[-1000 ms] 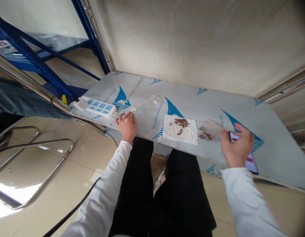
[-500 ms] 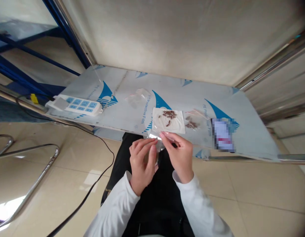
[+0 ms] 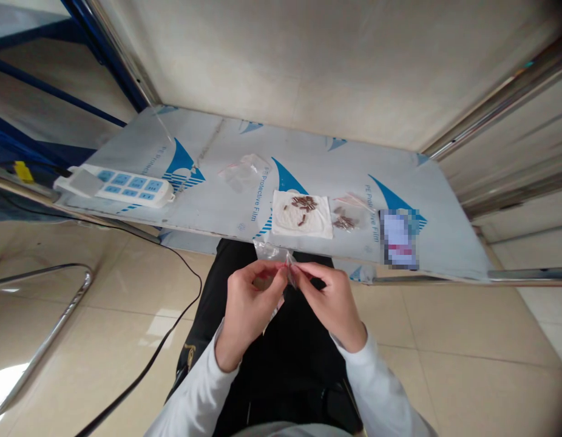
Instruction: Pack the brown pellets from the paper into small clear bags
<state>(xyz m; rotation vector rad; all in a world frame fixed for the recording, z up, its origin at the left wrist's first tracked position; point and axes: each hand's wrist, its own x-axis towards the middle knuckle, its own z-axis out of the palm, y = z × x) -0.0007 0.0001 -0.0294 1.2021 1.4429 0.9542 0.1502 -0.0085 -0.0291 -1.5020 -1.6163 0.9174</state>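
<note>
A clear plastic zip bag (image 3: pixel 272 251) is pinched between both hands at the table's front edge, above my lap. My left hand (image 3: pixel 256 297) grips it with thumb and fingertips closed. Opposite it, my right hand (image 3: pixel 327 300) pinches the bag too, the fingertips of both hands nearly touching. Just beyond lies a white paper square (image 3: pixel 324 224), with a cluster of small brown cylindrical pieces (image 3: pixel 304 204) on it. To its right, another clear bag (image 3: pixel 360 209) holds more brown pieces (image 3: pixel 345 221). What the held bag contains is hard to make out.
On the film-covered table (image 3: pixel 208 212), a white power strip (image 3: pixel 135 187) lies at left and a crumpled clear bag (image 3: pixel 244 172) further back. A blurred-out phone-like object (image 3: pixel 398 240) sits at right. A black cable (image 3: pixel 172 334) hangs to the floor; a metal chair frame (image 3: pixel 48 346) stands left.
My left hand has turned from loosely stretched fingers to a pinch on the bag. Both hands have come together at its edge. The view has shifted slightly.
</note>
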